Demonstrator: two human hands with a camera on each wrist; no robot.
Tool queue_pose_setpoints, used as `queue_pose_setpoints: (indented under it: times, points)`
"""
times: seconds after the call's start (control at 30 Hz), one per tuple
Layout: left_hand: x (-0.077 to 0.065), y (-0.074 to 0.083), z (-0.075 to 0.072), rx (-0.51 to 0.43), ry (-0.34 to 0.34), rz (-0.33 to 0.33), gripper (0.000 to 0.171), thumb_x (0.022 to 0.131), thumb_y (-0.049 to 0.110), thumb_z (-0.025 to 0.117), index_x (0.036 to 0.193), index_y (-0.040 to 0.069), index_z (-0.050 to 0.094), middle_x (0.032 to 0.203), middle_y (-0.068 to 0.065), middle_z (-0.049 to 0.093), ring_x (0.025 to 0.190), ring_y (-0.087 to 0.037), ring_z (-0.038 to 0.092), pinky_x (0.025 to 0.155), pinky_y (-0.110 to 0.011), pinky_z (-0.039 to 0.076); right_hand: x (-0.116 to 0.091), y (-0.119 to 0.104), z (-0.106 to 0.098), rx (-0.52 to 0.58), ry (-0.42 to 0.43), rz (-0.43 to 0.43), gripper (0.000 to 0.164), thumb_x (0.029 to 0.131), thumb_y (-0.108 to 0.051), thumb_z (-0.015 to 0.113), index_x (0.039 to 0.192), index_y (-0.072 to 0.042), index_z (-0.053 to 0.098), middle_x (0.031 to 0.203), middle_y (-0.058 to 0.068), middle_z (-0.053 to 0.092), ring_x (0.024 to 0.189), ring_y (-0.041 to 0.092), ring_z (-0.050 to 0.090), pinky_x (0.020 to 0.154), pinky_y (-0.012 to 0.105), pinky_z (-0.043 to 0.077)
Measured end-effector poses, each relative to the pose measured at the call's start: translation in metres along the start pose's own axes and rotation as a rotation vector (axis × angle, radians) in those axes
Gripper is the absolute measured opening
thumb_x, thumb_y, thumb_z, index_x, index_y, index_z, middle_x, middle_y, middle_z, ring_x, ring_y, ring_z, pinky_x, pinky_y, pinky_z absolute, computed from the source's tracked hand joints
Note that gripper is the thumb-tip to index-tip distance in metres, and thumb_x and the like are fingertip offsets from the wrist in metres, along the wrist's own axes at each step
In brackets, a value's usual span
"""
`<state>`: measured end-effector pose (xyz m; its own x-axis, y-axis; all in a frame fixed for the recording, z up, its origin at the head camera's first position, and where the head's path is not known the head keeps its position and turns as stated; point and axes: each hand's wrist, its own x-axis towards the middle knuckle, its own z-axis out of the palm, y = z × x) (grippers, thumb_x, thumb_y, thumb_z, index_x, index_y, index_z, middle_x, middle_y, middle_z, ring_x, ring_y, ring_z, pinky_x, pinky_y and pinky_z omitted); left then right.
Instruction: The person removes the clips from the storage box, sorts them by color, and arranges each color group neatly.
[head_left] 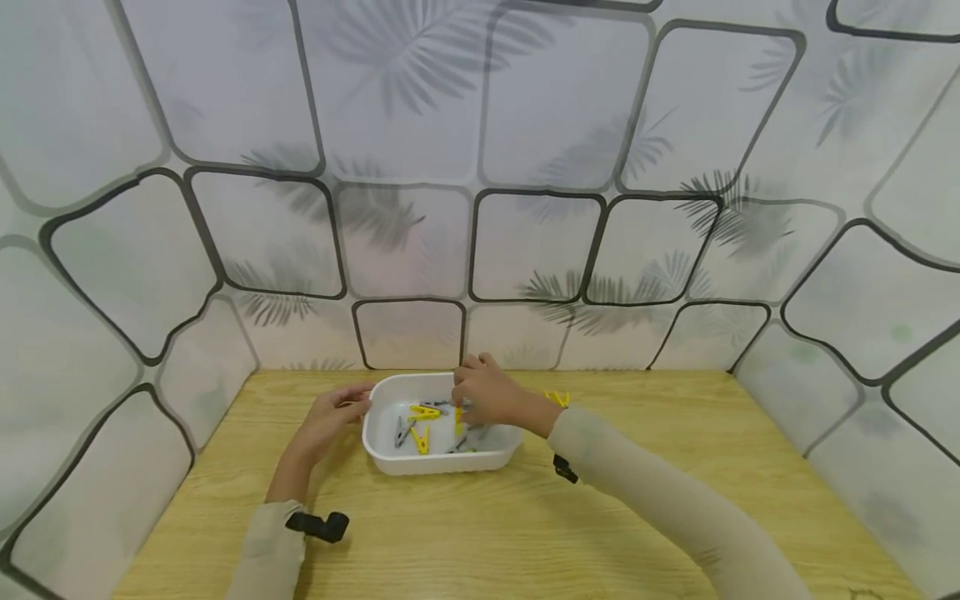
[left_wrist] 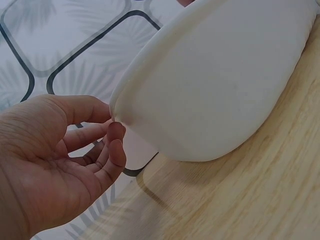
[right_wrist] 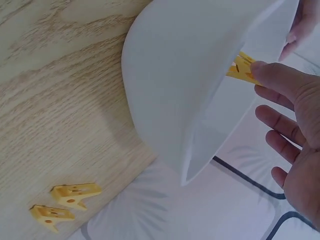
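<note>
A white plastic basin (head_left: 442, 463) holds several yellow and grey clothespins, among them a yellow clothespin (head_left: 422, 440) and a grey clothespin (head_left: 401, 432). At its left end, my left hand (head_left: 330, 421) pinches the rim, which shows close up in the left wrist view. My right hand (head_left: 489, 393) reaches over the basin's right side. Between thumb and index finger it pinches a yellow clothespin (right_wrist: 242, 68), partly hidden behind the basin's wall in the right wrist view. The other fingers of that hand are spread loosely.
Two yellow clothespins (right_wrist: 75, 194) lie side by side on the wooden table (head_left: 450, 533), to the right of the basin. A patterned cloth wall (head_left: 408, 333) rises directly behind the table and along both sides.
</note>
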<state>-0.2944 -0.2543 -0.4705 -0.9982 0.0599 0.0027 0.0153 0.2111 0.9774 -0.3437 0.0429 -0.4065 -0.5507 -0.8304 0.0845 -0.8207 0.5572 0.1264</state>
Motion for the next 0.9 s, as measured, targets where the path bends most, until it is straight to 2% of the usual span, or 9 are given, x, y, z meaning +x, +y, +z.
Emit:
queue_pose_setpoints:
  times: [0.2, 0.4, 0.6, 0.9]
  points:
    - [-0.002, 0.003, 0.0, 0.0, 0.003, -0.009, 0.047, 0.103, 0.013, 0.06, 0.145, -0.008, 0.05, 0.116, -0.011, 0.064, 0.093, -0.002, 0.059, 0.084, -0.026, 0.057, -0.007, 0.008, -0.003, 0.084, 0.049, 0.011, 0.008, 0.087, -0.026, 0.081, 0.093, -0.022, 0.079, 0.102, 0.0, 0.064, 0.095, 0.018, 0.042, 0.088, 0.043, 0.032]
    - [-0.002, 0.001, 0.0, -0.009, -0.005, -0.018, 0.048, 0.103, 0.015, 0.06, 0.145, -0.007, 0.051, 0.12, -0.015, 0.063, 0.094, -0.004, 0.06, 0.083, -0.024, 0.057, -0.015, 0.011, -0.002, 0.08, 0.118, 0.01, 0.01, 0.087, -0.028, 0.083, 0.095, -0.023, 0.079, 0.108, 0.001, 0.065, 0.101, 0.02, 0.046, 0.092, 0.048, 0.037]
    - [0.0, -0.001, 0.0, -0.014, -0.011, -0.017, 0.048, 0.104, 0.015, 0.06, 0.145, -0.007, 0.05, 0.119, -0.013, 0.063, 0.094, -0.005, 0.06, 0.082, -0.022, 0.056, -0.027, 0.015, -0.006, 0.086, 0.226, 0.007, 0.014, 0.084, -0.028, 0.085, 0.094, -0.022, 0.078, 0.108, 0.003, 0.065, 0.104, 0.023, 0.048, 0.094, 0.05, 0.038]
    - [-0.001, 0.0, 0.001, -0.001, -0.005, -0.022, 0.048, 0.104, 0.015, 0.059, 0.146, -0.006, 0.05, 0.12, -0.014, 0.062, 0.095, -0.005, 0.06, 0.082, -0.023, 0.056, -0.045, 0.03, -0.008, 0.073, 0.405, 0.018, 0.014, 0.081, -0.022, 0.088, 0.089, -0.021, 0.077, 0.103, 0.002, 0.066, 0.1, 0.023, 0.051, 0.091, 0.05, 0.039]
